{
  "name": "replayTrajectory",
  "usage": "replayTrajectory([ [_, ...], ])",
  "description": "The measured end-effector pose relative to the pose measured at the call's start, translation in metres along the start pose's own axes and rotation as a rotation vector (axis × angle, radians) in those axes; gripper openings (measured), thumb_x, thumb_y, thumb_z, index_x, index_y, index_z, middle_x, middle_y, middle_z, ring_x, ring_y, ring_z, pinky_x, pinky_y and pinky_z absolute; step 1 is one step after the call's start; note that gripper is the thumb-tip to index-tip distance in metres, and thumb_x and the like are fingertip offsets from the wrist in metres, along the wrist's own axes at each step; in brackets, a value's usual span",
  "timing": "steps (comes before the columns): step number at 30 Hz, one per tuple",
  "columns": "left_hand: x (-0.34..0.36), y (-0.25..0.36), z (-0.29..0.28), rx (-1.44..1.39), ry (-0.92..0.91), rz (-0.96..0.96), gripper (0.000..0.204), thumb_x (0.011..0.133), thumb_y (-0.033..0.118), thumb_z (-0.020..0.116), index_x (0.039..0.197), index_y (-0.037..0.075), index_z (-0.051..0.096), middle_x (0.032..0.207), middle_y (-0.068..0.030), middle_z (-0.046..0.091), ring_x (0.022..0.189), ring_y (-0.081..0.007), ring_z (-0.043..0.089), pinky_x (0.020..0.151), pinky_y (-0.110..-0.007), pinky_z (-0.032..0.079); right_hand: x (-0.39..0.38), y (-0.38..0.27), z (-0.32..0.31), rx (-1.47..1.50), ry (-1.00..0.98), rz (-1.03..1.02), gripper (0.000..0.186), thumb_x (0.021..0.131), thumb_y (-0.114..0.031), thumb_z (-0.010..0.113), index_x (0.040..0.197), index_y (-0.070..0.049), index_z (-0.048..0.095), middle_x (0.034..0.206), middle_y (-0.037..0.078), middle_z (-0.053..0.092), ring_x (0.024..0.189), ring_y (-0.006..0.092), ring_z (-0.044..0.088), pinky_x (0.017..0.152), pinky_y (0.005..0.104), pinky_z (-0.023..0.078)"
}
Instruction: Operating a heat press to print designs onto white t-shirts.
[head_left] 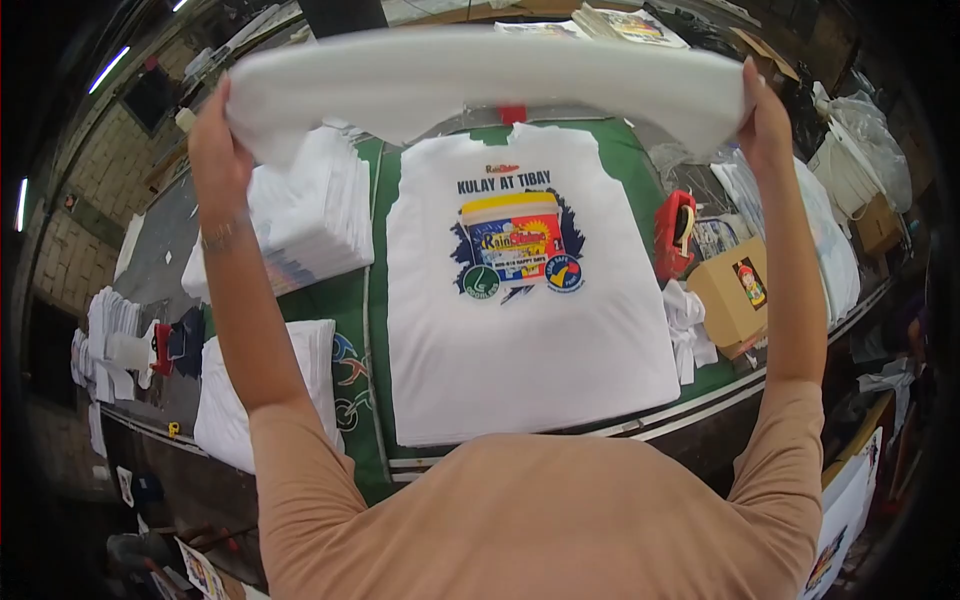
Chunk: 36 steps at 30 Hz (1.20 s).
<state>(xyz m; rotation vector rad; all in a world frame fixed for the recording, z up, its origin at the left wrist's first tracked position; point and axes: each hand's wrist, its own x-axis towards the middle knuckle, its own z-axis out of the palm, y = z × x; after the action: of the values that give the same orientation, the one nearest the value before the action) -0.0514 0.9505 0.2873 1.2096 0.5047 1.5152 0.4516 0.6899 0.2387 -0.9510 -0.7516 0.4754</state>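
Both my arms reach forward, holding a broad white sheet (490, 80) up across the far side of the table. My left hand (218, 135) pinches its left end and my right hand (766, 120) its right end. The sheet is blurred, so I cannot tell whether it is cloth or paper. Between my arms, a white shirt panel (530, 365) lies flat on the green tabletop (350, 295). A colourful print (510, 240) of a paint pail with round badges and dark lettering fills its upper half.
Left of the panel stand a tall stack of white shirt panels (315, 210) and a lower folded white pile (265, 385). At right are a red tape dispenser (675, 235), a cardboard box (728, 290) and crumpled white cloth (688, 325). Printed sheets (630, 27) lie at the back.
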Motion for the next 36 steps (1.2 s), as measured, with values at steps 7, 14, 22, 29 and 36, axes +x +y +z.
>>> replayTrajectory([
  [7,-0.181,-0.091,-0.075,0.099,0.197,-0.222,0.028,0.091,0.020,0.053,0.105,-0.003,0.059,0.101,-0.0101,0.063,0.091,-0.0164,0.060,0.080,-0.029,0.049,-0.123,0.076,-0.039,-0.365,0.193,0.360,0.041,0.087,-0.035,0.062,0.106,0.001,0.059,0.092,0.005,0.064,0.077,0.0120,0.061,0.068,0.0264,0.050],
  [14,-0.330,-0.185,-0.148,0.195,0.320,-0.488,0.027,0.092,0.020,0.055,0.105,-0.003,0.060,0.098,-0.0070,0.063,0.087,-0.0116,0.058,0.077,-0.024,0.047,-0.231,0.155,-0.103,-0.382,0.214,0.601,0.038,0.087,-0.029,0.064,0.109,0.001,0.060,0.095,0.007,0.064,0.084,0.0130,0.060,0.073,0.0254,0.048],
  [22,-0.403,-0.165,-0.184,0.459,-0.120,-0.697,0.046,0.080,0.005,0.068,0.122,0.002,0.051,0.098,-0.0067,0.062,0.068,-0.0036,0.052,0.055,-0.017,0.042,-0.334,0.175,-0.161,-0.629,-0.054,0.474,0.043,0.075,-0.016,0.073,0.115,-0.009,0.059,0.113,0.007,0.057,0.108,0.0182,0.049,0.098,0.0312,0.035],
  [29,-0.408,-0.129,-0.202,0.581,-0.309,-0.845,0.050,0.077,0.002,0.070,0.123,0.003,0.053,0.090,-0.0024,0.062,0.068,-0.0043,0.051,0.057,-0.018,0.041,-0.364,0.146,-0.179,-0.788,0.022,0.513,0.034,0.074,-0.007,0.068,0.107,-0.010,0.065,0.102,0.001,0.059,0.080,0.0109,0.053,0.069,0.0256,0.043],
  [36,-0.391,-0.132,-0.226,0.721,-0.546,-0.835,0.049,0.070,-0.001,0.073,0.115,0.007,0.054,0.108,-0.0048,0.049,0.070,-0.0090,0.054,0.059,-0.019,0.044,-0.408,0.160,-0.187,-1.045,0.134,0.345,0.039,0.067,-0.005,0.069,0.106,-0.007,0.064,0.105,0.008,0.051,0.069,0.0151,0.052,0.066,0.0279,0.046],
])
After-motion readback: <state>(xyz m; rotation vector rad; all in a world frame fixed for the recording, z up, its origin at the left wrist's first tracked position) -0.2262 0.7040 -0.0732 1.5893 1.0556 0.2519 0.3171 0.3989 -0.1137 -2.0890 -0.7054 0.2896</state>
